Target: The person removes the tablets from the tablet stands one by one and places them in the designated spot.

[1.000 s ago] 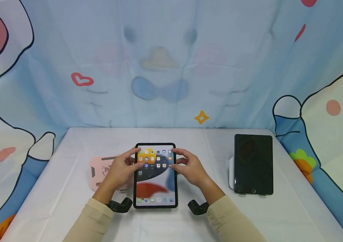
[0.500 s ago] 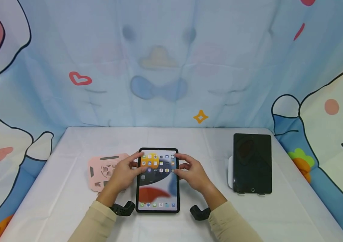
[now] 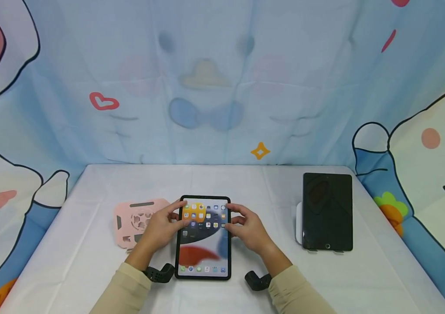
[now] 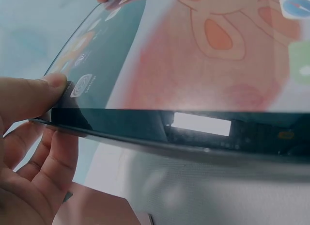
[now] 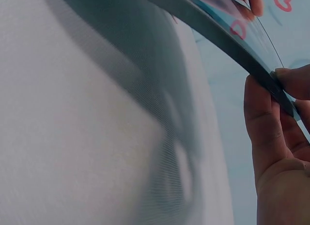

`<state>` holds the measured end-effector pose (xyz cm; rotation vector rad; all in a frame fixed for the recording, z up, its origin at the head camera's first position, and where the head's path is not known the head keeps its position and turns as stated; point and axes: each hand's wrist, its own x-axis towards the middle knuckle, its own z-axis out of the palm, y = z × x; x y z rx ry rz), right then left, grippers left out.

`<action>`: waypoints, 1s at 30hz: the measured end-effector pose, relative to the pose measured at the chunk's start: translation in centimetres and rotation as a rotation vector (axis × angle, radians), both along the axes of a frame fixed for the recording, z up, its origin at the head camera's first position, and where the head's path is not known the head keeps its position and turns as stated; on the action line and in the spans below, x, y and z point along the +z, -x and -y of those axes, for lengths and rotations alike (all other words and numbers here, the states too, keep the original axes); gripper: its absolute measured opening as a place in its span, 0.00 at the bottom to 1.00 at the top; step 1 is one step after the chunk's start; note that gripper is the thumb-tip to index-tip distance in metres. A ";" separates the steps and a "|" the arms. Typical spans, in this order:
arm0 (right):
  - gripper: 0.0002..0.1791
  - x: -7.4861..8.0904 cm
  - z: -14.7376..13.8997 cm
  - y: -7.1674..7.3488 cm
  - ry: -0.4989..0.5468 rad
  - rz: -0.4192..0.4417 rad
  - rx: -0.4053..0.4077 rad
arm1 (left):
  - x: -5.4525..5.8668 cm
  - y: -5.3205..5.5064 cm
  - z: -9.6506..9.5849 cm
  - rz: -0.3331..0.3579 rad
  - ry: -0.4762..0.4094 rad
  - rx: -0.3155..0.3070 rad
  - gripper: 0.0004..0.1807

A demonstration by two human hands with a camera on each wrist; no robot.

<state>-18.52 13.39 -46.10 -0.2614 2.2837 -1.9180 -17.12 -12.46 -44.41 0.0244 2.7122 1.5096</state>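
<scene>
A tablet [image 3: 202, 255] with its screen lit and app icons showing is held upright between both hands, over the front middle of the table. My left hand [image 3: 162, 226] pinches its left edge near the upper corner, thumb on the screen side and fingers behind, as the left wrist view shows with the tablet [image 4: 131, 125]. On the opposite edge my right hand [image 3: 249, 229] grips the same way. In the right wrist view the tablet's edge [image 5: 223, 40] runs into that hand's fingers [image 5: 264, 123], and a shadow lies on the cloth beneath. The tablet's back is hidden.
Behind my left hand lies a pink tablet stand [image 3: 128, 220] with cut-outs, partly covered by the hand. At the right, a dark-screened tablet [image 3: 327, 213] leans on a white stand [image 3: 299, 223]. White cloth [image 3: 269, 183] covers the table; a printed blue curtain [image 3: 214, 144] hangs behind it.
Both hands have brought the lit tablet lower and closer to the front, first slightly right and then slightly back left. The grip on it looks the same.
</scene>
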 end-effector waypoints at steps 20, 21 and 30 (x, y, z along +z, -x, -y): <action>0.29 -0.5 0.8 -0.2 0.016 0.000 0.016 | -0.5 -0.5 0.5 0.009 0.058 0.018 0.29; 0.29 -0.5 0.8 -0.2 0.016 0.001 0.015 | -0.4 -0.5 0.5 0.012 0.060 0.019 0.29; 0.29 -0.5 0.7 -0.3 0.006 0.017 0.015 | -0.4 -0.7 0.4 0.015 0.095 0.002 0.29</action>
